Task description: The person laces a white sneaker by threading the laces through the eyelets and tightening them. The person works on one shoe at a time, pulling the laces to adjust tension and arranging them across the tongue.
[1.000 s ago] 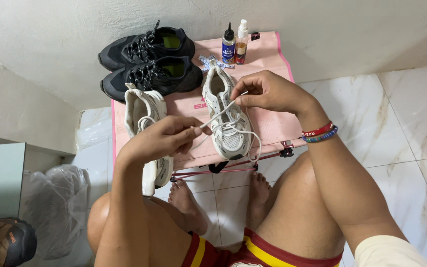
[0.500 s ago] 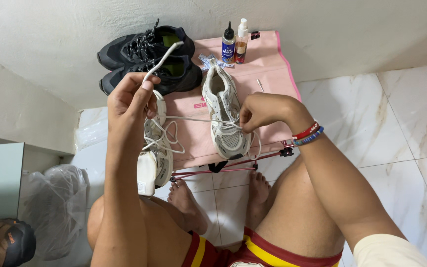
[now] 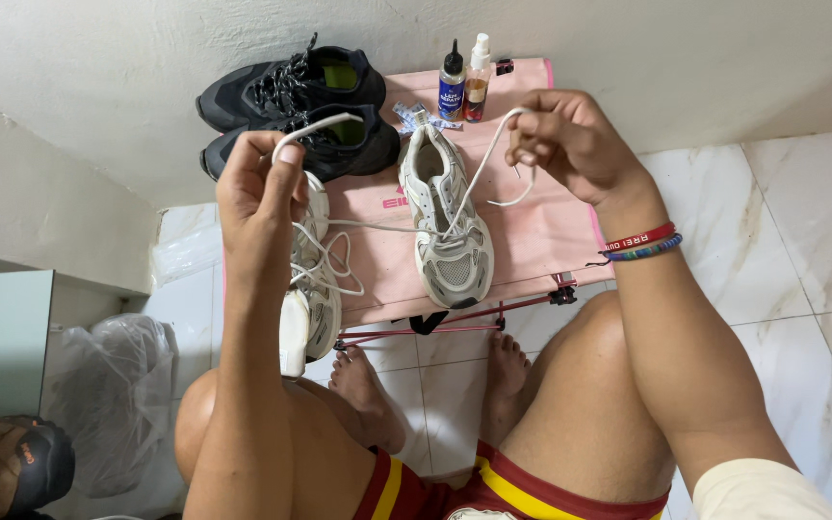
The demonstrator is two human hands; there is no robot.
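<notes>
We see first the small pink folding table [image 3: 551, 231] with thin red legs, which stands on the white marble-pattern floor tiles [image 3: 801, 241] against a white wall. On its left far corner lies a pair of black mesh sports shoes [image 3: 291, 106], one beside the other, partly over the table edge. Near the middle of the table lies a white and grey sports shoe [image 3: 450, 217], its toe pointing to the near edge. A second white sports shoe [image 3: 312, 289] lies at the left edge, half hanging over it, with loose laces on top.

At the far edge stand two small bottles close together: a blue bottle with black cap [image 3: 452, 85] and a clear spray bottle with amber liquid [image 3: 477, 82]. A crumpled clear plastic bag [image 3: 113, 395] lies on the floor, left of the table.

Our left hand [image 3: 260, 188] is raised over the left edge, the fingers closed and pinching one end of a long white shoelace [image 3: 377, 227]. Our right hand [image 3: 575, 140] is above the far right part of the table, fingers curled around the other end of the same lace. The lace runs from both hands down through the eyelets of the middle shoe. On the right wrist sit a red and a multicolour bracelet [image 3: 642, 243].
</notes>
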